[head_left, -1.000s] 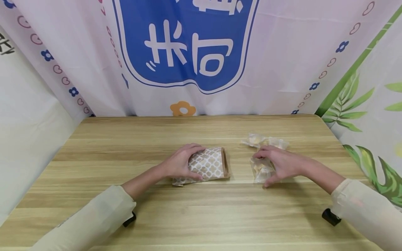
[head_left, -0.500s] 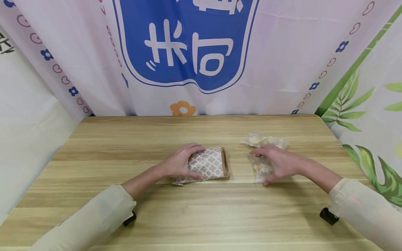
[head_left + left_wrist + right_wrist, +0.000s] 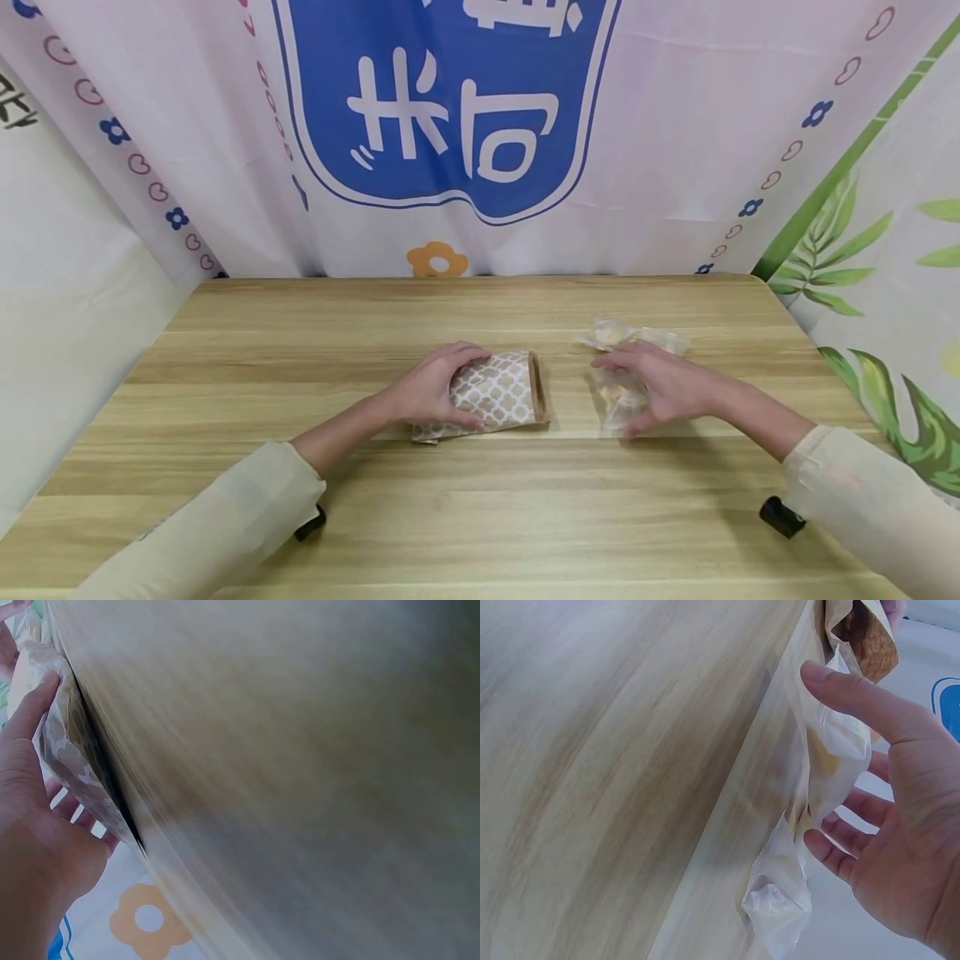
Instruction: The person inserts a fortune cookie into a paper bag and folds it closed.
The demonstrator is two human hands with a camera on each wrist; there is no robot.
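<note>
A paper bag (image 3: 501, 393) with a white-and-tan lattice print lies flat mid-table, its brown-lined mouth facing right. My left hand (image 3: 433, 387) holds it by the closed end, thumb along the near edge and fingers along the far edge. To the right, my right hand (image 3: 670, 385) holds a clear packet (image 3: 617, 398) with yellowish food inside. In the right wrist view, that packet (image 3: 841, 761) sits between thumb and fingers, facing the bag's mouth (image 3: 871, 646). The palm partly hides it in the head view.
More clear packets lie just beyond my right hand, one packet (image 3: 606, 333) to the left and another packet (image 3: 666, 340) to the right. The wooden table (image 3: 480, 517) ends at a printed curtain (image 3: 637, 225) behind. Black camera parts (image 3: 782, 517) show below the sleeves.
My right hand has shifted slightly left and away from the table's near edge, and the packet has moved a little left with it. The left hand and bag stay in place.
</note>
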